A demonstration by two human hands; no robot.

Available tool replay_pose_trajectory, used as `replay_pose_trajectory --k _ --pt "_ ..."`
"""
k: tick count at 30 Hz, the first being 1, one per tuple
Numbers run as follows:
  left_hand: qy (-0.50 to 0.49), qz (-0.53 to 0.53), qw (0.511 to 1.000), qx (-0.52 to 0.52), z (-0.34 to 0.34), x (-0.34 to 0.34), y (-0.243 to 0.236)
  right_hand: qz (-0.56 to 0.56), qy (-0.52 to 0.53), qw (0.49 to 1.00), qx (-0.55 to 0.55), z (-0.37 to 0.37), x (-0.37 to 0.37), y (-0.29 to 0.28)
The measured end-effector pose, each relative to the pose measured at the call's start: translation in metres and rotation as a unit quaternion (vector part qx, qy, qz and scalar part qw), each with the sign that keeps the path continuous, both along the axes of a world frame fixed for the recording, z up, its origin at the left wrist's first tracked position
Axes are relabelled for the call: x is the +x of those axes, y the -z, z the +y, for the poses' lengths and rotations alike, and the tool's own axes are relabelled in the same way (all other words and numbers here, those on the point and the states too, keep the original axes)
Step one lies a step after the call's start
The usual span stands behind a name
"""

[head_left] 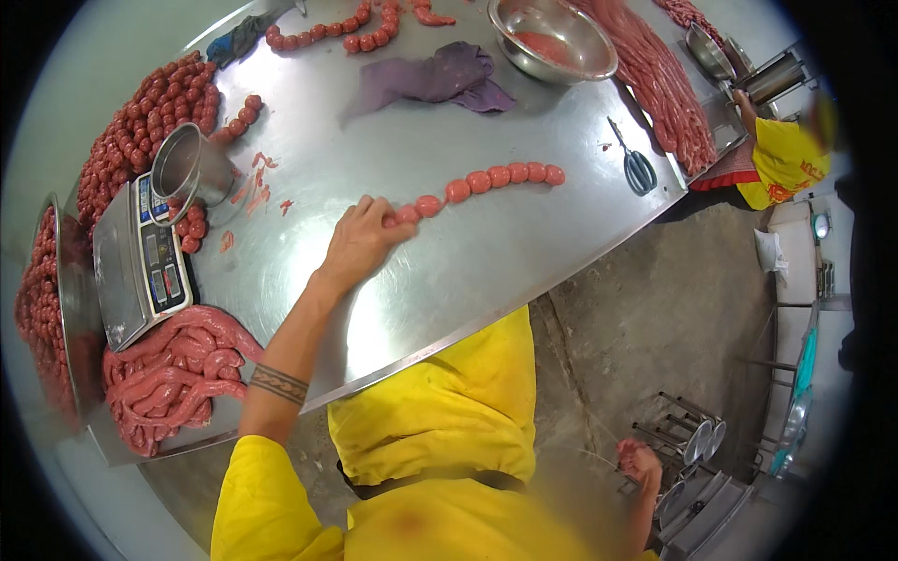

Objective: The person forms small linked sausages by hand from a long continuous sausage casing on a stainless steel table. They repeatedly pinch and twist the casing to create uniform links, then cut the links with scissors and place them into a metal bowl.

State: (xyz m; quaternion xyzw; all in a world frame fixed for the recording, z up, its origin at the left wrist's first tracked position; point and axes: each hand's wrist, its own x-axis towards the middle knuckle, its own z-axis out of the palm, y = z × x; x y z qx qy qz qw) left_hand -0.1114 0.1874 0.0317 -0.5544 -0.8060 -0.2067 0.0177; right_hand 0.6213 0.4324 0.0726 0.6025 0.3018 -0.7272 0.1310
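My left hand [360, 234] grips the near end of a short chain of round pink sausage links [491, 178] lying across the steel table [309, 140]. My right hand [638, 460] is low at the right, beside my yellow clothing and off the table, its fingers closed on a thin pale string [594, 453]. Black-handled scissors [639, 166] lie near the right edge. Meat scraps [257, 187] are scattered left of the chain. A purple cloth [430, 79] lies farther back.
Linked sausage piles [140, 122], a metal pitcher [187, 168], a scale [126, 262], sausage coils [173, 374] and a tray [79, 355] crowd the left. A bowl [510, 19] and long casings [655, 103] sit back right. A co-worker [781, 159] works at right. Metal stools [692, 444] stand below.
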Motion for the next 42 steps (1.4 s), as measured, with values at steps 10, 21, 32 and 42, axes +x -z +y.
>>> replay_pose_trajectory --k 10,21,32,42 --pt "-0.053 -0.223 0.967 0.109 -0.035 -0.008 -0.004 0.183 0.191 0.881 0.391 0.244 -0.358 0.056" --pt "-0.271 -0.292 0.902 0.165 -0.025 0.013 0.010 0.308 -0.542 0.464 0.630 -0.175 -0.576 0.009" --pt "-0.056 0.056 0.997 0.008 -0.024 0.017 0.013 0.040 -0.353 0.899 0.254 0.012 -0.059 -0.037" --pt "-0.033 -0.073 0.993 0.089 -0.061 0.003 -0.005 0.463 0.407 0.750 0.240 0.189 -0.226 0.091"
